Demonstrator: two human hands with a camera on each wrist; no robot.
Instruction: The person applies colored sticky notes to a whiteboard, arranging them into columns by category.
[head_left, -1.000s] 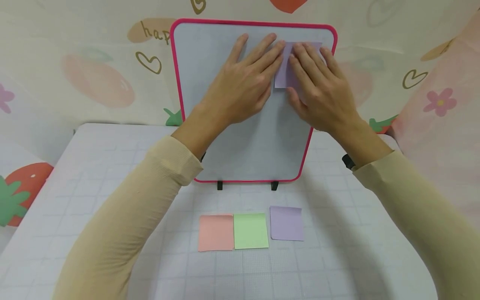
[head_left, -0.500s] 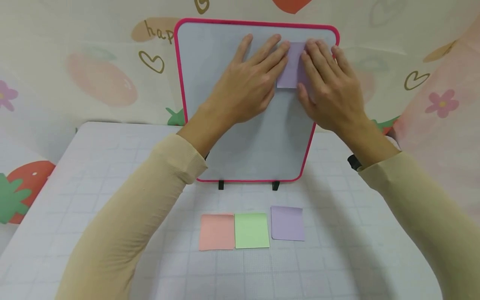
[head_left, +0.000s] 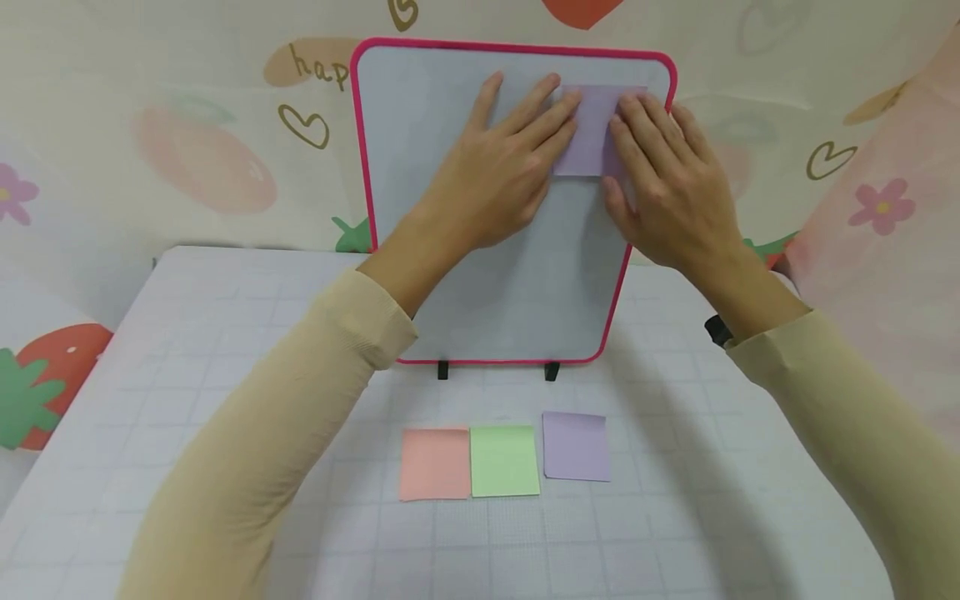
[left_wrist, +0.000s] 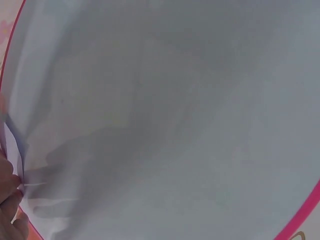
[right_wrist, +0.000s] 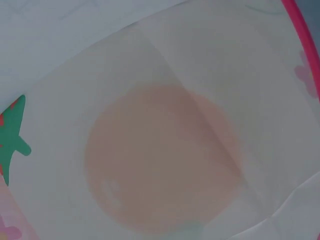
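Note:
A purple sticky note (head_left: pixel 588 137) lies against the upper right of a whiteboard (head_left: pixel 495 300) with a pink frame. My left hand (head_left: pixel 495 171) has its fingers spread on the board, the fingertips touching the note's left edge. Over the note's right part rests my right hand (head_left: pixel 671 179), fingers straight and side by side, hiding that part. In the left wrist view, the note (left_wrist: pixel 14 150) shows as a thin strip at the left edge, with fingers (left_wrist: pixel 9 185) beside it. The right wrist view shows neither hand nor note, only the backdrop and part of the pink frame.
On the white gridded table (head_left: pixel 225 333) before the board lie pink notes (head_left: pixel 435 464), green notes (head_left: pixel 504 461) and purple notes (head_left: pixel 576 447) in a row. Black stand feet (head_left: pixel 552 371) hold the board's lower edge. A patterned backdrop (head_left: pixel 202 158) hangs behind.
My right hand has slid rightward across the purple note, uncovering more of its middle. My left hand has stayed nearly in place on the board.

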